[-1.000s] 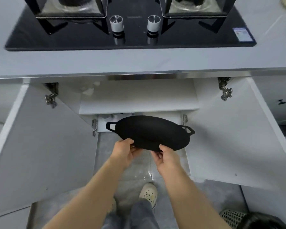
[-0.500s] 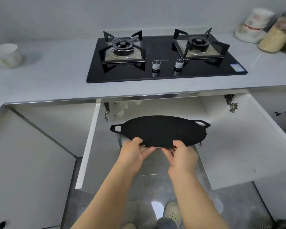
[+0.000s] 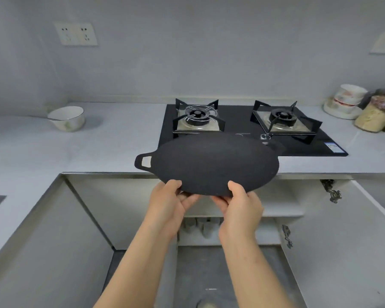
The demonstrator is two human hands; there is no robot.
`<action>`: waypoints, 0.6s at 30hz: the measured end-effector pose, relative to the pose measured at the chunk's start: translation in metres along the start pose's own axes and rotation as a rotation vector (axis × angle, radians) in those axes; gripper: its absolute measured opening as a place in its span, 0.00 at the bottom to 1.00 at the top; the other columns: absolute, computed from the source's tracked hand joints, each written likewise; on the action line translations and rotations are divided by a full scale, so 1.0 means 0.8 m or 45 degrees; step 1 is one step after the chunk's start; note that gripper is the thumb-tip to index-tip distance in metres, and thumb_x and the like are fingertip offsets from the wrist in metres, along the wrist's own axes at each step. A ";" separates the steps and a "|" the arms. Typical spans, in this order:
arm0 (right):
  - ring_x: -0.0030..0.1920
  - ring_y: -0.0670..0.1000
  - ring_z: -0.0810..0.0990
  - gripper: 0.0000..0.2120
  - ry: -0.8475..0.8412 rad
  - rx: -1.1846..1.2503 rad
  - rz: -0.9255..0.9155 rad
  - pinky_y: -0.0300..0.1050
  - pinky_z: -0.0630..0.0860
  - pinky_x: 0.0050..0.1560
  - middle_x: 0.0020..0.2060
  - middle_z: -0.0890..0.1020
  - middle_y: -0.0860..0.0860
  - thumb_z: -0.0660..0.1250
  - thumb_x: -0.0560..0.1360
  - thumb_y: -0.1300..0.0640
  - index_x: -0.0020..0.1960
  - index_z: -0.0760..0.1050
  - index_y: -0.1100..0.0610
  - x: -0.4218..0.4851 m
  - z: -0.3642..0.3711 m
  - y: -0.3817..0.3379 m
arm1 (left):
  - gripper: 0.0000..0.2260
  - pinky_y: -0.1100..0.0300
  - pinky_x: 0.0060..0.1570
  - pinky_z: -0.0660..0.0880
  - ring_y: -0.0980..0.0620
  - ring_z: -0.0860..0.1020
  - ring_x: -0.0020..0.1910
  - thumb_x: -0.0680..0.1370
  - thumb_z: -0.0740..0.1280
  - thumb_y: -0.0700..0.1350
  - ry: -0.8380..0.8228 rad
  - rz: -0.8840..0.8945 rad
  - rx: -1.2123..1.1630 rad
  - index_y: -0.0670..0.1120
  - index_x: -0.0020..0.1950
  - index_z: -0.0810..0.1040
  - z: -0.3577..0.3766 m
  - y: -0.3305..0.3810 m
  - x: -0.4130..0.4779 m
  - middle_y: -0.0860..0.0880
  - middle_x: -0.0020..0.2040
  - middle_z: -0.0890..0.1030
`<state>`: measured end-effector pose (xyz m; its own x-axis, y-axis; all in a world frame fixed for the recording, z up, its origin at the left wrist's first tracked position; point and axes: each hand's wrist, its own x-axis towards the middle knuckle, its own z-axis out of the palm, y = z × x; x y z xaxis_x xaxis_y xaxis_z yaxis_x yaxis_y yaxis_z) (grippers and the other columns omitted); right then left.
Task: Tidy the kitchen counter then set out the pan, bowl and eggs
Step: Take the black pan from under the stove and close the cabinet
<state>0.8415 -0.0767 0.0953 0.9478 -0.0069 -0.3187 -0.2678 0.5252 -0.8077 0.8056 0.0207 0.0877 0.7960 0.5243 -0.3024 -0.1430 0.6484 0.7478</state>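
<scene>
Where the pan [image 3: 209,165] is: held in the air by both hands, above the front edge of the table [image 3: 111,147], its far side covering the near strip of the hob [image 3: 236,121].
Pan's look: black, round and shallow, with a small loop handle at its left end; the right-end handle is half lost against the dark hob.
Left hand [image 3: 167,201]: grips the pan's near rim, thumb on top, fingers [image 3: 190,200] curled beneath.
Right hand [image 3: 240,203]: grips the same near rim just beside the left, thumb on top, fingers [image 3: 220,202] curled under.
Bowl [image 3: 67,118]: white, upright on the table, well to the left of the hob, with a thin handle sticking out over its left rim.
Hob's look: black glass set into the table, with two burners side by side.
Far right of the table: stacked white dishes [image 3: 345,103] and, just beside them, a jar [image 3: 373,116] with pale contents.
Below the table: cupboard doors [image 3: 342,252] stand open on either side of the arms, and a shelf shows inside.
</scene>
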 end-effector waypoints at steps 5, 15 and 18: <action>0.39 0.52 0.81 0.09 -0.278 -0.113 0.184 0.40 0.80 0.31 0.41 0.82 0.54 0.60 0.77 0.66 0.44 0.76 0.57 0.040 0.078 0.038 | 0.11 0.56 0.37 0.82 0.48 0.83 0.40 0.80 0.53 0.32 0.146 0.142 -0.082 0.42 0.50 0.73 -0.041 0.048 0.061 0.43 0.46 0.81; 0.38 0.51 0.80 0.08 -0.568 -0.369 0.486 0.40 0.78 0.34 0.41 0.80 0.51 0.59 0.79 0.65 0.48 0.74 0.54 0.152 0.244 0.149 | 0.14 0.55 0.45 0.78 0.47 0.82 0.45 0.82 0.54 0.35 0.465 0.178 -0.152 0.38 0.66 0.68 -0.127 0.119 0.220 0.40 0.59 0.78; 0.41 0.52 0.81 0.07 -0.630 -0.444 0.582 0.40 0.79 0.36 0.42 0.81 0.53 0.60 0.79 0.64 0.54 0.74 0.58 0.185 0.284 0.179 | 0.12 0.59 0.39 0.82 0.49 0.84 0.40 0.82 0.54 0.35 0.522 0.194 -0.189 0.39 0.63 0.70 -0.146 0.135 0.262 0.43 0.54 0.81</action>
<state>0.9828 0.1906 0.0448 0.6747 0.5724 -0.4660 -0.6137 0.0843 -0.7850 0.8885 0.2651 0.0359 0.4651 0.7756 -0.4266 -0.3471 0.6032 0.7181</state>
